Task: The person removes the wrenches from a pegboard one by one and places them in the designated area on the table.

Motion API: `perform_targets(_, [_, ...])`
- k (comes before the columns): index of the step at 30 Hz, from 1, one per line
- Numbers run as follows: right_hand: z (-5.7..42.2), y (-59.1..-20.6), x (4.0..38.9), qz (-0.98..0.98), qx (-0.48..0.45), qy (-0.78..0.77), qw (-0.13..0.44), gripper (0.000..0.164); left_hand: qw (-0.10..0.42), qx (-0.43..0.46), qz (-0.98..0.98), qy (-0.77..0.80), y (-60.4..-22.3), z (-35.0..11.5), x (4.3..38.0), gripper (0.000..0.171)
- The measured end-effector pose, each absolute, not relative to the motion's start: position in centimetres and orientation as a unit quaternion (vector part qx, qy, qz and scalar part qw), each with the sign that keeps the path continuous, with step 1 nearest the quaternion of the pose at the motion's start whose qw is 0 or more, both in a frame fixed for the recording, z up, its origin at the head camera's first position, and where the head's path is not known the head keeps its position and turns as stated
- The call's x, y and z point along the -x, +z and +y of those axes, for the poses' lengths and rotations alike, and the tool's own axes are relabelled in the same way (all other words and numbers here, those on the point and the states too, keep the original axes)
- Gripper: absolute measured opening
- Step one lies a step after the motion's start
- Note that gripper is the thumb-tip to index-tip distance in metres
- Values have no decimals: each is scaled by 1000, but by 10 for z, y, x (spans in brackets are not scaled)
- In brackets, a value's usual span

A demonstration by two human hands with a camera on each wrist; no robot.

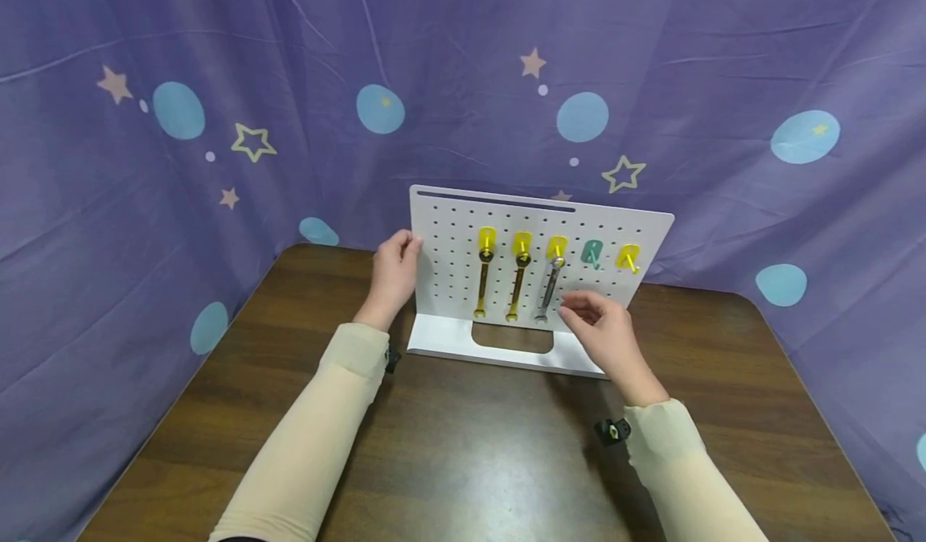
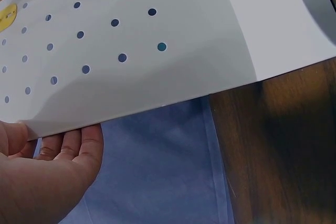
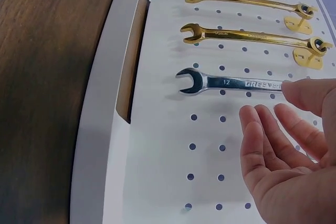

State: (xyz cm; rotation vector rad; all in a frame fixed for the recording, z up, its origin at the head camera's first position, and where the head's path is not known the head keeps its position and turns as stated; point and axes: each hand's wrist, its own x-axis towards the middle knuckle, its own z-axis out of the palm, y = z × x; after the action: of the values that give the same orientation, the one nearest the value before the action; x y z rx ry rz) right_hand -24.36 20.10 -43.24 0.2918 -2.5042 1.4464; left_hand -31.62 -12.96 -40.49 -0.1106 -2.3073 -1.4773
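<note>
A white pegboard [image 1: 452,268] stands tilted back on the table. My left hand [image 1: 395,267] grips its left edge, thumb in front and fingers [image 2: 89,153] behind. Two gold combination wrenches, one [image 1: 482,289] at the left and another [image 1: 517,289] beside it, hang by their ring ends from yellow hooks. Third in the row is a silver wrench [image 3: 236,83] marked 12, also hanging from a yellow hook. Just right of this wrench is my right hand [image 1: 599,325], with loosely bent fingers [image 3: 254,148] and nothing between them. Its thumb overlaps the silver shaft in the right wrist view.
To the right of the wrenches, a green hook [image 1: 592,251] and a yellow hook [image 1: 626,254] carry nothing. The board's white base [image 1: 441,335] has a cutout and rests on the brown wooden table [image 1: 463,445]. A purple curtain [image 1: 463,35] hangs behind.
</note>
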Motion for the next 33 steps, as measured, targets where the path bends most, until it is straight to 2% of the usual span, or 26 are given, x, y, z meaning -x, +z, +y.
perform_targets(21, [197,-423,256,-853,-121,489,133,22,197,39,-824,-530,-406,-130,316,24])
perform_targets(33, [190,-420,262,-849,-118,502,116,21,203,35,-824,-527,-404,-129,316,22])
